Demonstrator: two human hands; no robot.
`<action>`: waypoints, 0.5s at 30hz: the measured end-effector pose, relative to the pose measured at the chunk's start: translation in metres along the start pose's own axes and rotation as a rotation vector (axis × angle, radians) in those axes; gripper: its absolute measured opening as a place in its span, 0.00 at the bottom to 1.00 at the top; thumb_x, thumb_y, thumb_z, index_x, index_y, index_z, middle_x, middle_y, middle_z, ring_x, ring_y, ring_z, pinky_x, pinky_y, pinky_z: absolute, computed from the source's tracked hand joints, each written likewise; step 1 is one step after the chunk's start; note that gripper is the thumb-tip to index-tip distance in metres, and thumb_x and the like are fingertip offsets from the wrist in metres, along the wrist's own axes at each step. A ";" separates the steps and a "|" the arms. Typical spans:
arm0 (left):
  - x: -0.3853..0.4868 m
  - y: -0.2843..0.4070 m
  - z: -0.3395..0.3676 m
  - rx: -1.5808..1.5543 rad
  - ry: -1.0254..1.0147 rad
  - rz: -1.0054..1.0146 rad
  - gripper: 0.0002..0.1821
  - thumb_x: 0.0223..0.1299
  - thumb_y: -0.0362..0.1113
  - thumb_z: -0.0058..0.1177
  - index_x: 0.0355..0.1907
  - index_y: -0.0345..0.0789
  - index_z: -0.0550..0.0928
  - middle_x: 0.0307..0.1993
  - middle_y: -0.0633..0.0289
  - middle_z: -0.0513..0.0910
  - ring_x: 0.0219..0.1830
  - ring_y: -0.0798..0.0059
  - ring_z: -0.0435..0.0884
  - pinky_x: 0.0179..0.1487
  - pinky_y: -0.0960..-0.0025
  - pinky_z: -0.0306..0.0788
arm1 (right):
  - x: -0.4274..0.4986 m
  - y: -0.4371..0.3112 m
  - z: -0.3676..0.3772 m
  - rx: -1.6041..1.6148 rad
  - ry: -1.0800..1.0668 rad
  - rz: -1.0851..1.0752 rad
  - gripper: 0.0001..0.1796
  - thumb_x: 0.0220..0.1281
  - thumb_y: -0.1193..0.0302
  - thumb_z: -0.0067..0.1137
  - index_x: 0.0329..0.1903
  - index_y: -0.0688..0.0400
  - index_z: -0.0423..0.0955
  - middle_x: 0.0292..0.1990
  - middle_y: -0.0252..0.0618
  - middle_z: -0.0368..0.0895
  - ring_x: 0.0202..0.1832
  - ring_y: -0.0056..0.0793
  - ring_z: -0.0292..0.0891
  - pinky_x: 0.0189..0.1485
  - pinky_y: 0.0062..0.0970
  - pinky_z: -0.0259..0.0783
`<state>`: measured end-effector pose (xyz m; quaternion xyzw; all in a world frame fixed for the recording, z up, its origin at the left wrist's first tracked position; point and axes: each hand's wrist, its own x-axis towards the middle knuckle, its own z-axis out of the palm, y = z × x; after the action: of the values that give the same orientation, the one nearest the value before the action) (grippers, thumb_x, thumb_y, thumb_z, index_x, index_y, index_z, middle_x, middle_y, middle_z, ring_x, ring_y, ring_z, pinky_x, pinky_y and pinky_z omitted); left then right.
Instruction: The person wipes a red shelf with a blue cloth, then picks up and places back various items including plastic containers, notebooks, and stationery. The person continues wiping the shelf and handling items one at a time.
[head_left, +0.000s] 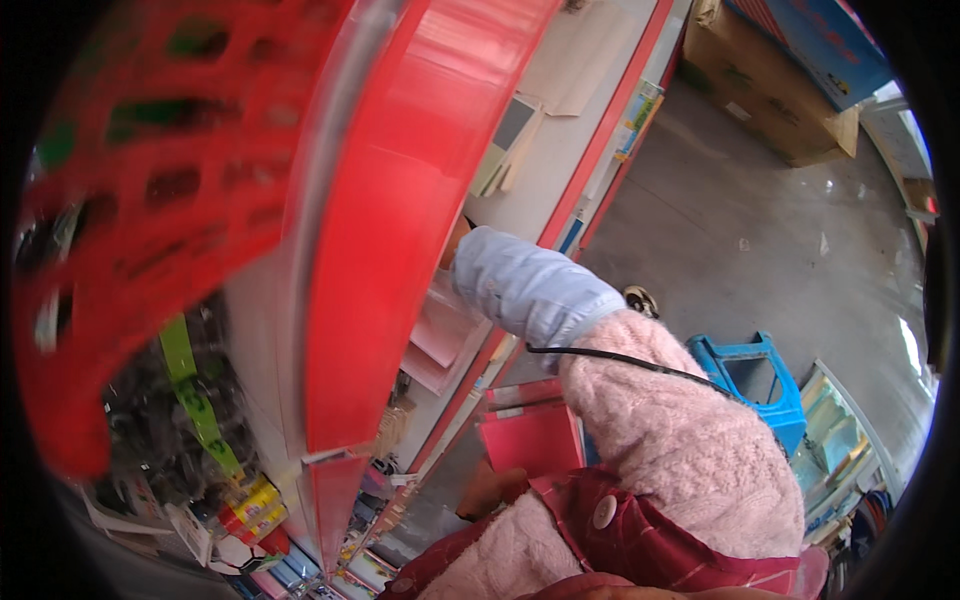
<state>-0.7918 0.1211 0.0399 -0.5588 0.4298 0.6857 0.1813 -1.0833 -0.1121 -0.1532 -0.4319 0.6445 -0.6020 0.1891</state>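
Note:
My right arm, in a pink knit sleeve and a light blue sleeve cover, reaches into a shelf unit. Only the wrist and the edge of my right hand (453, 244) show; the red shelf front (390, 240) hides its fingers. Beside it are pink sheets (439, 330) in a clear sleeve and, further up, grey and green papers (504, 150). Low in front of my body, my left hand (491, 487) holds a small stack of red-pink books or folders (532, 439) by its lower side. That hand is in shadow and partly covered by the stack.
A red plastic basket (172, 184) looms close at the left, above packaged goods. Right of the shelving stand a blue plastic stool (784, 405) and a glass display case (844, 442). Cardboard boxes (757, 90) lie on the grey floor at the top right.

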 end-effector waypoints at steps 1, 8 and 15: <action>0.002 0.001 -0.003 0.046 0.005 -0.056 0.21 0.51 0.31 0.61 0.50 0.31 0.77 0.39 0.61 0.82 0.37 0.74 0.81 0.43 0.69 0.75 | 0.005 0.006 0.008 -0.331 -0.088 0.032 0.23 0.69 0.61 0.42 0.64 0.37 0.70 0.67 0.55 0.63 0.72 0.57 0.51 0.74 0.55 0.38; -0.002 0.000 -0.002 0.033 0.023 -0.096 0.22 0.50 0.32 0.63 0.50 0.32 0.77 0.37 0.63 0.82 0.34 0.75 0.81 0.38 0.70 0.75 | 0.017 -0.009 0.023 -0.574 -0.071 -0.065 0.17 0.66 0.59 0.46 0.50 0.42 0.82 0.60 0.51 0.71 0.67 0.53 0.58 0.69 0.53 0.47; -0.009 0.016 0.014 0.019 -0.077 0.217 0.28 0.52 0.31 0.63 0.57 0.31 0.74 0.47 0.62 0.81 0.47 0.73 0.80 0.51 0.68 0.74 | -0.015 -0.042 -0.042 -0.723 -0.584 -0.119 0.14 0.61 0.64 0.54 0.47 0.35 0.83 0.47 0.35 0.76 0.55 0.36 0.69 0.54 0.34 0.63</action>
<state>-0.8089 0.1250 0.0549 -0.4805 0.4869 0.7182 0.1273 -1.0935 -0.0703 -0.1095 -0.6574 0.7070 -0.2018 0.1651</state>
